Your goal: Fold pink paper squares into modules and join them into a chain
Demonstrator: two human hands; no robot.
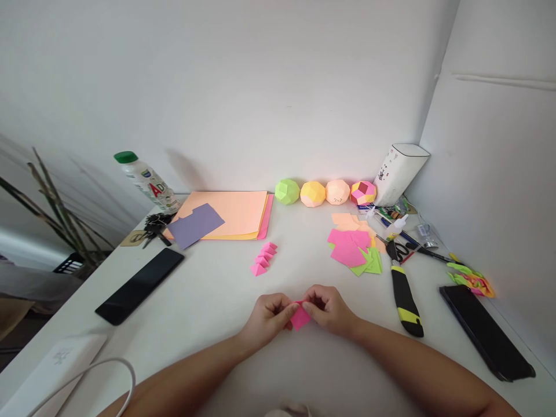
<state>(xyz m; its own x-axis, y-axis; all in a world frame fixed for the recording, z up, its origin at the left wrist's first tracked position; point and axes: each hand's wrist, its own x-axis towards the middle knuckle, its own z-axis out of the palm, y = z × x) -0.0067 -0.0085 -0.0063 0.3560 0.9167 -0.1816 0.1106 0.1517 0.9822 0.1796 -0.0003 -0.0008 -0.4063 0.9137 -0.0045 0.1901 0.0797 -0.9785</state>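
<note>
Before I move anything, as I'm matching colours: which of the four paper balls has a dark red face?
The rightmost ball, beside the white container; the green ball, yellow ball and peach ball show no dark red.

Taking the view as a clock face, a white bottle [150, 184] with a green cap [125, 156] stands on the worktop [217, 295] between nine and ten o'clock, lettered "AD". Keys [158, 223] lie at nine, near its base; farther out are dry stalks [55, 200]. At eight lies a dark slab [139, 286], and beyond it a white box [65, 353] with a pale cable [113, 359] curving by it. A white container [397, 176] stands between two and three. At three is a small dropper bottle [395, 227]; between three and four, scissors [403, 248] and, farther out, a colourful bundle [473, 281]. At four rest a black-and-yellow cutter [405, 292] and, beyond it, a black phone [486, 330].
</note>
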